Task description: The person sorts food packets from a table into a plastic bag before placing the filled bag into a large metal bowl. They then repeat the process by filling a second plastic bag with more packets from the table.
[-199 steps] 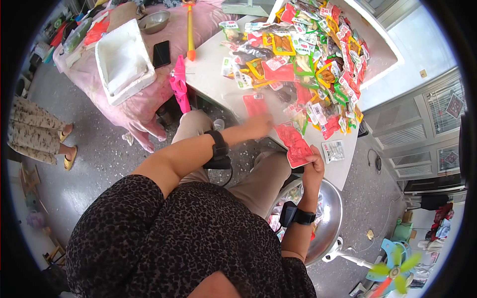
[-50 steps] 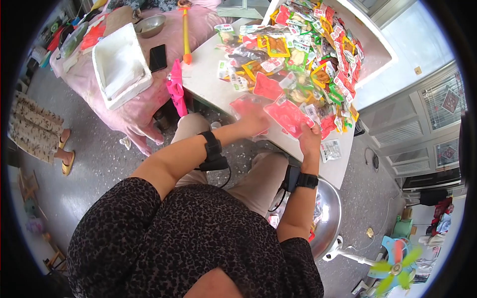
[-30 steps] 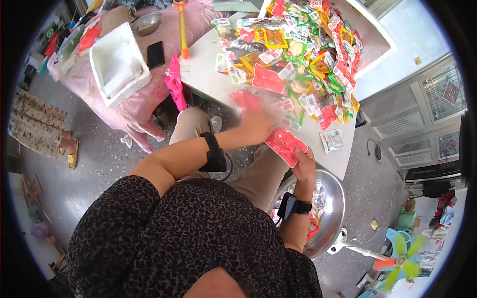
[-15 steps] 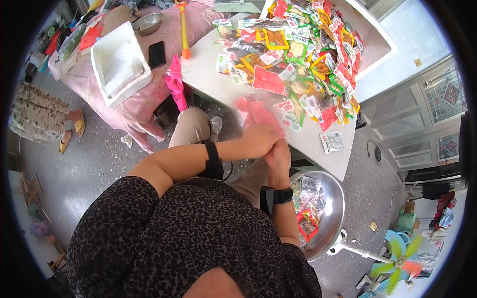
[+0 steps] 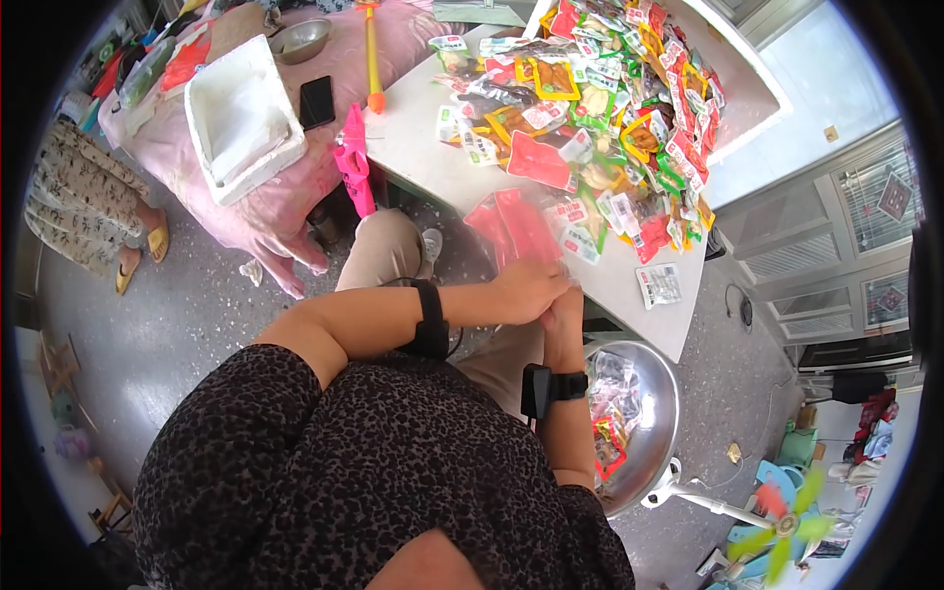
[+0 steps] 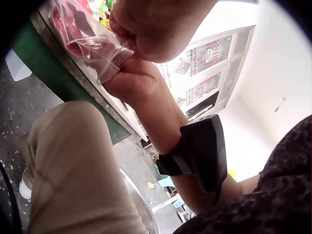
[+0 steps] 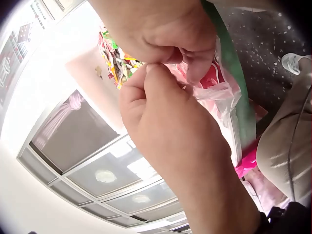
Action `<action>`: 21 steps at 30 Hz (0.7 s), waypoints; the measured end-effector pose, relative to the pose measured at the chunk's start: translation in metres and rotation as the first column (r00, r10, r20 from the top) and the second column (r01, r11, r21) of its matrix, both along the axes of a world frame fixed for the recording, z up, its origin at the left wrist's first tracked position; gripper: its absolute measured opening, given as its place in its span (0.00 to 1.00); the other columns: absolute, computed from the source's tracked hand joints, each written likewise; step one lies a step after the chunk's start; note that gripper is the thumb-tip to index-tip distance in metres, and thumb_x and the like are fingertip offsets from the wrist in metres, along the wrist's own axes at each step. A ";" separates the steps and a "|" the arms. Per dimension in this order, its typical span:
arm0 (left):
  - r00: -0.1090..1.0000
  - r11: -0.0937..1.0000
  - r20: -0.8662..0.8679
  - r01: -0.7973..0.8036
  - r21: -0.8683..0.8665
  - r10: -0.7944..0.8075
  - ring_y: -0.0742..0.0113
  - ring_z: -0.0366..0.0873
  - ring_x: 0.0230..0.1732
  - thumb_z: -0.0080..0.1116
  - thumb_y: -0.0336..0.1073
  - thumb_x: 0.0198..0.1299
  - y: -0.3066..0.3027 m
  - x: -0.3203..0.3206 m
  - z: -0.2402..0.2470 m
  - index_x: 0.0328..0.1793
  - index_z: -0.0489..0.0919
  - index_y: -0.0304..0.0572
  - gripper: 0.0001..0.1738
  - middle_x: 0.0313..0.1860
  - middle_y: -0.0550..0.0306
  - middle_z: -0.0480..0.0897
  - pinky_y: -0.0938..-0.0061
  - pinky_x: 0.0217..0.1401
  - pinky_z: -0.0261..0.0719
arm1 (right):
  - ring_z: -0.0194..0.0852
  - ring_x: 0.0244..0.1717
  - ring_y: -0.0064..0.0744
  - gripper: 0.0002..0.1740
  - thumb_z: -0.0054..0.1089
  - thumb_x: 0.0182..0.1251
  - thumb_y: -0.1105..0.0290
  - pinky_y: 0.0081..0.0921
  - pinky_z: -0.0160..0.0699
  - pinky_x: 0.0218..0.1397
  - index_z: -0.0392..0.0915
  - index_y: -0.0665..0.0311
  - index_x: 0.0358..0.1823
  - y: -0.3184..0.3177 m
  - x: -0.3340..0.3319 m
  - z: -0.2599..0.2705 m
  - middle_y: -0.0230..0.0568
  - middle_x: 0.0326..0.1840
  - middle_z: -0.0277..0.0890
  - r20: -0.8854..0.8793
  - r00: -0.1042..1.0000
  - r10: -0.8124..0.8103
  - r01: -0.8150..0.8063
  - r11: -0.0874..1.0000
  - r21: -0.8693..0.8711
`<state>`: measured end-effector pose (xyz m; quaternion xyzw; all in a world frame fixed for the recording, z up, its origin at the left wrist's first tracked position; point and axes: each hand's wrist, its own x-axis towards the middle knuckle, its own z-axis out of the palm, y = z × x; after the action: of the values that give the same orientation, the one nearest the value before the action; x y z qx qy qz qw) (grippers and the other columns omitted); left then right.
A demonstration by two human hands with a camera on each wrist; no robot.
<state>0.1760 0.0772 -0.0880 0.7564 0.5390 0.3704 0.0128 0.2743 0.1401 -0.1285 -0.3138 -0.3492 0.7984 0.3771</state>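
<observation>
Both hands meet at the near edge of the white table (image 5: 408, 147). In the head view, my left hand (image 5: 531, 290) lies over my right hand (image 5: 563, 313) and partly covers it. Their curled fingers pinch the gathered end of a clear plastic bag (image 6: 100, 51). Red packets (image 5: 516, 228) show through the film, just beyond the knuckles. From the right wrist, the right hand (image 7: 170, 112) has its thumb pressed against its bent index finger, and the left hand (image 7: 165, 29) hangs over it from above. What lies between the fingertips is hidden.
A heap of colourful food packets (image 5: 590, 108) spills from a white foam box (image 5: 752, 88). One silver packet (image 5: 659, 285) lies near the table's right edge. Below right stands a metal basin (image 5: 654, 418) holding packets. A fan (image 5: 785, 524) is behind it; another person's legs (image 5: 93, 202) are at left.
A second ago the right hand held up a red packet, apart from the blurred left hand. It has moved left, and both hands now hold the bag together. The other person's feet have shifted.
</observation>
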 end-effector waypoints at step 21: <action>1.000 0.989 0.020 -0.002 -0.147 0.005 0.56 0.71 0.35 0.55 0.41 0.40 -0.015 -0.017 -0.006 0.38 0.71 0.42 0.18 0.33 0.52 0.71 0.65 0.35 0.69 | 0.63 0.19 0.19 0.15 0.44 0.52 0.77 0.14 0.63 0.18 0.64 0.69 0.44 0.034 0.023 -0.003 0.37 0.26 0.67 0.474 0.862 -0.182 -0.074 0.879 0.472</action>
<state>0.1595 0.0625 -0.0936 0.7484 0.5661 0.3376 0.0732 0.2970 0.1739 -0.1311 -0.4193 -0.6108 0.5668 0.3604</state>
